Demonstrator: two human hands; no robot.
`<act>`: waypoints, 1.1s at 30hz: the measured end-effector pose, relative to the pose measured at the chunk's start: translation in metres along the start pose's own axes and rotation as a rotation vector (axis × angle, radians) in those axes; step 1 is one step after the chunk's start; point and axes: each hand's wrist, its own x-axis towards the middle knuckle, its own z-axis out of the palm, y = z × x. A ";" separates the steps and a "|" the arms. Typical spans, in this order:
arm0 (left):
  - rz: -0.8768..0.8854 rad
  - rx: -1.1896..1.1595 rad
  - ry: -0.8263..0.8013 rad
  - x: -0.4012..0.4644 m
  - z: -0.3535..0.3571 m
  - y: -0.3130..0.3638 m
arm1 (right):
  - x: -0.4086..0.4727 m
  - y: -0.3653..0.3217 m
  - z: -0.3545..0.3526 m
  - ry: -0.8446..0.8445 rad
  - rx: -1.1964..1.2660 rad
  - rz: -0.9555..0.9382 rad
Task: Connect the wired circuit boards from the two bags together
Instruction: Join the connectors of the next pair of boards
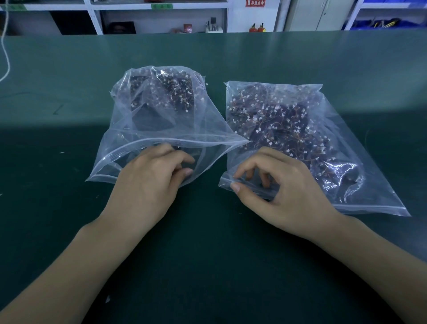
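From the head camera, I see a wide dark green table point(69, 208) with two clear plastic zip bags lying side by side on it, close but not touching.

The left clear plastic bag point(161, 120) is puffed up and its mouth is open toward the person. Inside it, at the far end, sits a heap of small dark circuit boards with thin wires and tiny white plugs point(175, 92). The left hand point(150, 182) is at the open mouth of this bag. Its fingers are curled and the fingertips reach in under the top lip. The thumb and first finger are close together, but I cannot tell if they pinch a board or only the plastic.

The right clear plastic bag point(323, 185) lies flatter and is stuffed with a pile of the same kind of dark boards, with orange and red wires and white plugs point(284, 129). The right hand point(282, 189) is on the near edge of this bag. Its thumb presses on the zip strip and the bent fingers hook the plastic, so it grips the bag's mouth.

Behind the table stand white shelves point(92, 16). A red sign with white writing point(255, 2) hangs up there, too small to read. Two small red bottles point(257, 28) stand on the floor.
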 end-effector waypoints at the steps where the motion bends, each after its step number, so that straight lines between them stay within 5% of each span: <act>1: 0.026 -0.023 0.032 0.000 -0.001 0.001 | 0.000 0.000 0.000 0.003 0.002 -0.001; 12: 0.261 -0.305 0.338 -0.005 -0.002 0.029 | 0.003 0.002 -0.002 0.050 0.023 -0.048; 21: 0.194 -0.526 0.285 -0.007 0.003 0.036 | 0.005 -0.003 -0.005 0.203 0.136 0.037; 33: 0.117 -0.599 0.180 -0.010 0.003 0.042 | 0.006 -0.001 -0.003 0.115 0.090 -0.119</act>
